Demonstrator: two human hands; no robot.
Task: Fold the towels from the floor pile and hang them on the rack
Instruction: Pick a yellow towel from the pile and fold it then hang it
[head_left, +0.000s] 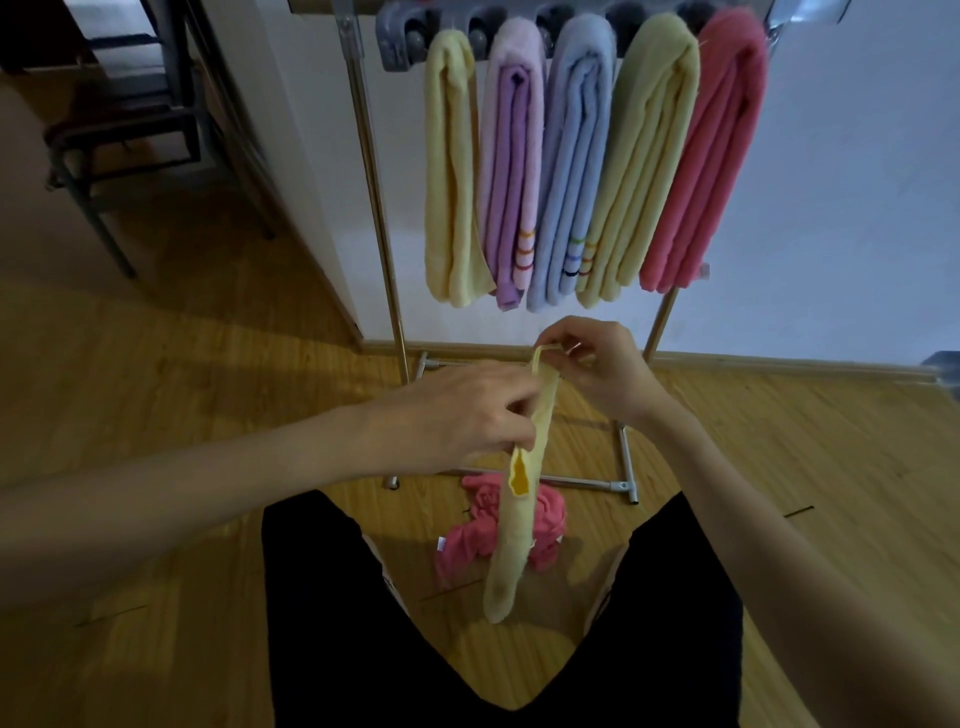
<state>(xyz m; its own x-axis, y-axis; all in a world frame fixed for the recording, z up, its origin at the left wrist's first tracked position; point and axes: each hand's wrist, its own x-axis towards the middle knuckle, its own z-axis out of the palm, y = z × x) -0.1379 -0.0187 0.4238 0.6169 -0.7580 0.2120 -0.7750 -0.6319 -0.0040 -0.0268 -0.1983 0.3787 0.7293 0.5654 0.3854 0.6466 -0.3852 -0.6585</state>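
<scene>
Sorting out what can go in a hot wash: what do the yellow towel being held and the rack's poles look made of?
Yellow towel: soft matte terry-like cloth, apparently; it hangs limp with a fuzzy surface. Rack poles: likely metal, smooth and silvery with bright glints.

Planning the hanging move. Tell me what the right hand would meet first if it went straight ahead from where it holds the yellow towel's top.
Probably the blue towel hanging on the rack, or the yellow one beside it. The right hand, pinching the held towel, sits below their hems; depth is unclear.
</scene>
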